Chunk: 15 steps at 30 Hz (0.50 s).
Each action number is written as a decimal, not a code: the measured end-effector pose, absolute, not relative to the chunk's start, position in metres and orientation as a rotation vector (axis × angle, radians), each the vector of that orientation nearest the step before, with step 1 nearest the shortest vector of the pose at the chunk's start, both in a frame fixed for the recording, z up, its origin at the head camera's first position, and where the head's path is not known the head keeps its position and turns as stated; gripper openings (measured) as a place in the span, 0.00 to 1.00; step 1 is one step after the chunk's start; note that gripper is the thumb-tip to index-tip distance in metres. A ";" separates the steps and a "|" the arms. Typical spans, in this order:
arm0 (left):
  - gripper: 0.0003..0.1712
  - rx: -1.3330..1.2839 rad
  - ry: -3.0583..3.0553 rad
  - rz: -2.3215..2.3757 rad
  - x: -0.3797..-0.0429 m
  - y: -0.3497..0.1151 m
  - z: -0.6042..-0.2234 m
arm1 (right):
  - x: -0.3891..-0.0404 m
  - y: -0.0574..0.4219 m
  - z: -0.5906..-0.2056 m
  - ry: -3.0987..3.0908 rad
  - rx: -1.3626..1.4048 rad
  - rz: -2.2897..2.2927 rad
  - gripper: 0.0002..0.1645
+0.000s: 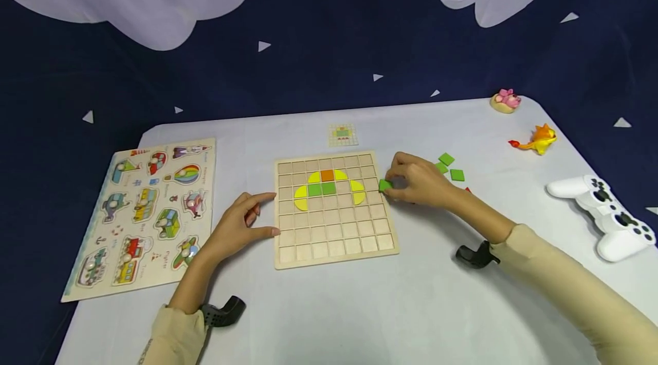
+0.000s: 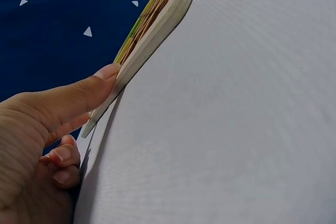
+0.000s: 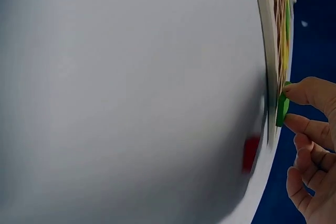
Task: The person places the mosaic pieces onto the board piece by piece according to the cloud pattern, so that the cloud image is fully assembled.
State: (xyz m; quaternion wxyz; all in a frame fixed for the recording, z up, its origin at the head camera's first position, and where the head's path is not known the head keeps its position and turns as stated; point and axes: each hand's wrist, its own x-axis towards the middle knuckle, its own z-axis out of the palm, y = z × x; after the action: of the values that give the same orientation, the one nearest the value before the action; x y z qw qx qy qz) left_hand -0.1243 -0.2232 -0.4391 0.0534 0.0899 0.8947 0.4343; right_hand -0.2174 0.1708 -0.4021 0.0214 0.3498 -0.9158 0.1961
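A wooden grid board (image 1: 336, 260) lies mid-table, with yellow quarter-round tiles (image 1: 300, 198), green squares (image 1: 321, 188) and an orange square (image 1: 327, 175) in its cells. My left hand (image 1: 233, 228) rests at the board's left edge, thumb and forefinger extended against it. In the left wrist view, the thumb (image 2: 86, 93) touches the board's rim. My right hand (image 1: 418, 179) pinches a green square tile (image 1: 384, 185) between thumb and fingers over the board's right edge; the right wrist view shows this tile (image 3: 283, 108) held on its edge.
Several loose green tiles (image 1: 457, 175) and a partly hidden red piece (image 1: 468, 189) lie right of the board. Behind it is a small pattern card (image 1: 342, 134). A picture puzzle (image 1: 149, 211) lies left; a white game controller (image 1: 601, 213) and two small figurines (image 1: 542, 139) are right.
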 end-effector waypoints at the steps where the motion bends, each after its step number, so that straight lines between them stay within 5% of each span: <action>1: 0.43 0.273 2.717 1.323 -0.124 -0.223 -0.439 | -0.217 0.165 -0.402 -2.833 1.101 0.608 0.13; 15: 0.43 0.263 2.713 1.322 -0.124 -0.223 -0.439 | -0.220 0.121 -0.399 -2.797 1.230 0.632 0.12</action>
State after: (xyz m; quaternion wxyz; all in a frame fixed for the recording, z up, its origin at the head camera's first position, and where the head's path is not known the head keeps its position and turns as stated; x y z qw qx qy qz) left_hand -0.1242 -0.2233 -0.4388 0.0562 0.0865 0.8942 0.4357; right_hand -0.2205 0.1210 -0.3992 0.0107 0.3941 -0.8964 0.2027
